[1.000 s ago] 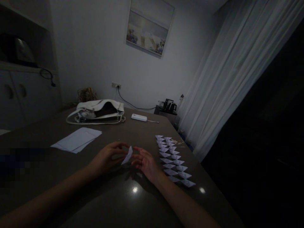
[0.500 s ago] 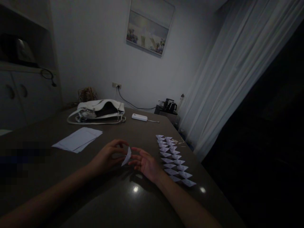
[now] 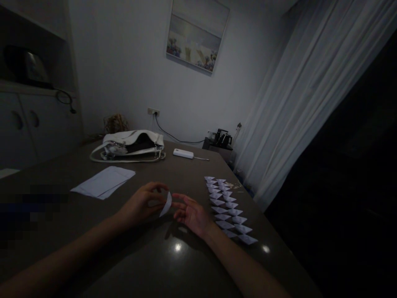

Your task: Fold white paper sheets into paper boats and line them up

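Observation:
My left hand (image 3: pixel 141 205) and my right hand (image 3: pixel 191 213) meet over the dark table (image 3: pixel 173 265), both pinching a small folded white paper piece (image 3: pixel 166 204) held upright between the fingertips. Just right of my right hand lie two rows of several folded white paper triangles (image 3: pixel 228 209), running from the table's far part toward me. A loose stack of white paper sheets (image 3: pixel 104 181) lies flat to the left of my left hand.
A white handbag (image 3: pixel 130 145) lies at the table's far end, with a white power bank (image 3: pixel 182 153) and its cable beside it. The table's right edge runs close past the triangles. A white curtain (image 3: pixel 297 95) hangs at the right; cabinets (image 3: pixel 27 120) stand at the left.
The hands stay together on the folded piece, which has narrowed and turned slightly between the fingers. The view has shifted a little.

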A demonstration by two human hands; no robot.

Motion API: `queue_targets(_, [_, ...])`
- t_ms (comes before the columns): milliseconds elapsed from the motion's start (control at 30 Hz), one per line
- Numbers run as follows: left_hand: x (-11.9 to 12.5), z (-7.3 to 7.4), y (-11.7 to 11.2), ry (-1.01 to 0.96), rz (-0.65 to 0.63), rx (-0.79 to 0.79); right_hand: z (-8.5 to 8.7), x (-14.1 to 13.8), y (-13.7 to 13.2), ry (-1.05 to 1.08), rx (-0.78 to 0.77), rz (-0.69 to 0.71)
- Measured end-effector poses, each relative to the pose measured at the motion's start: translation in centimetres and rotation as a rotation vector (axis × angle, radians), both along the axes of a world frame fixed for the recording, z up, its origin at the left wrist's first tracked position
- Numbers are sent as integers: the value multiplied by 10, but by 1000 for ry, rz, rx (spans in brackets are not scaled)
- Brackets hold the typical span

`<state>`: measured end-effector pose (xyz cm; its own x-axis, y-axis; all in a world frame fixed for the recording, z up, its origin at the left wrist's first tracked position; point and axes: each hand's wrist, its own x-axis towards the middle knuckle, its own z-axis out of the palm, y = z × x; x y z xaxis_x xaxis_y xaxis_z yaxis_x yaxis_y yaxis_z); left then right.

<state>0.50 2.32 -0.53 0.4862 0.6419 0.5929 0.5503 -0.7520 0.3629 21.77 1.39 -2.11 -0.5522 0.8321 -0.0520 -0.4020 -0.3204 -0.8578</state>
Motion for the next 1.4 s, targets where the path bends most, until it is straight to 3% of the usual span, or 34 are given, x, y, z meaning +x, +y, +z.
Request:
queue_targets(367, [-2,7,-7,172,27,137,0,-2,-1,-12,19,-29])
queue_targets(567, [0,2,-7,90,29,165,2,-3,-3,-35,45,-18])
queue_targets(1000, [2,6,-11,122,65,47,2,-3,-6,-76,72,-2])
queue_targets(1400, [5,4,-11,58,93,-44,3,1,-5,-99,2,-4])
